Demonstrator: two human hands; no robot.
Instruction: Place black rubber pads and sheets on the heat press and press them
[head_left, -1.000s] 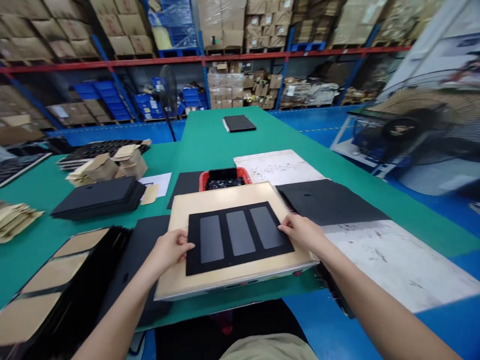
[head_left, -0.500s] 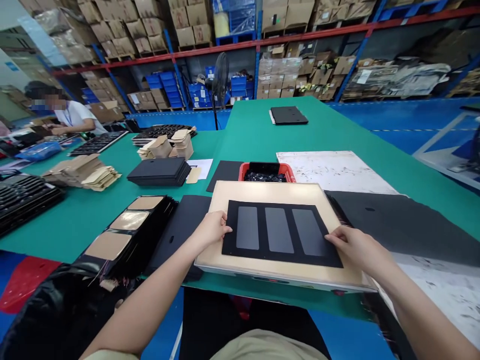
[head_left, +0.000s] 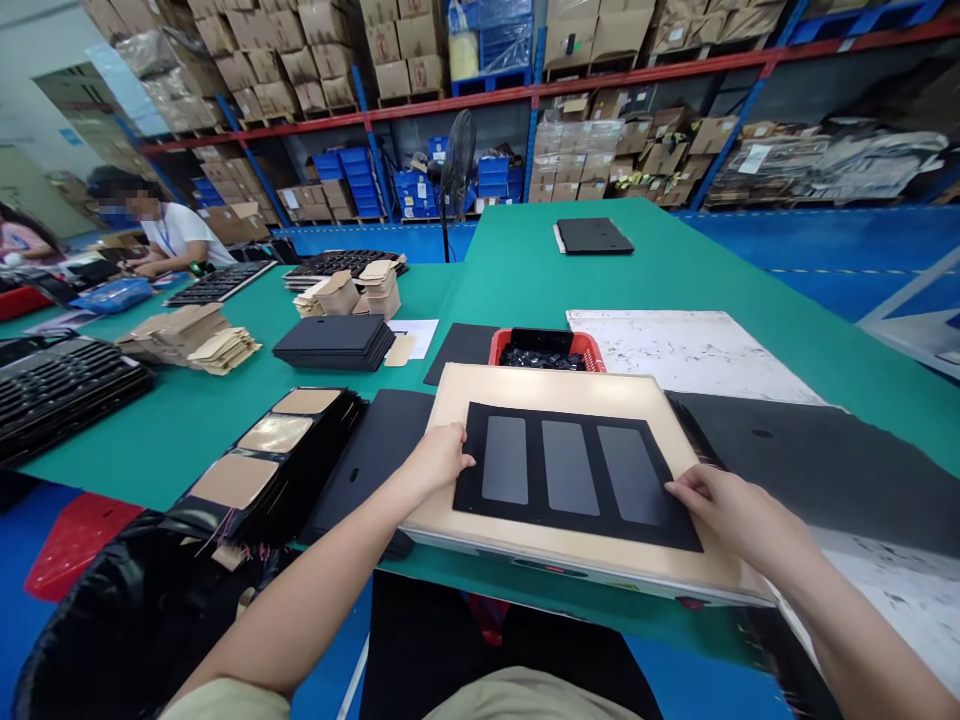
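Note:
A black panel with three frosted, rounded windows (head_left: 534, 470) lies on the pale top of a low box-like unit (head_left: 562, 388), which has a red switch on its front. At the panel's left edge my left hand (head_left: 439, 462) is closed, pinching it between thumb and fingers. My right hand (head_left: 721, 505) grips the right edge in the same way, fingertips pressed together. Just behind the unit stands a red basket (head_left: 598, 352) full of shiny black pieces. Black sheets (head_left: 817, 450) lie to the right, and another black board (head_left: 386, 440) is on the left.
On the left is a stack of black panels with tan patches (head_left: 234, 480). Beyond it are a black stack (head_left: 330, 340) and tan card piles (head_left: 176, 330). A bag-lined bin (head_left: 97, 640) sits below the table edge. A person (head_left: 176, 235) works at far left; a fan (head_left: 457, 165) stands behind.
The view has shifted slightly, so everything appears a little further right. Both hands keep their hold on the panel's edges, and the panel stays in place on the unit.

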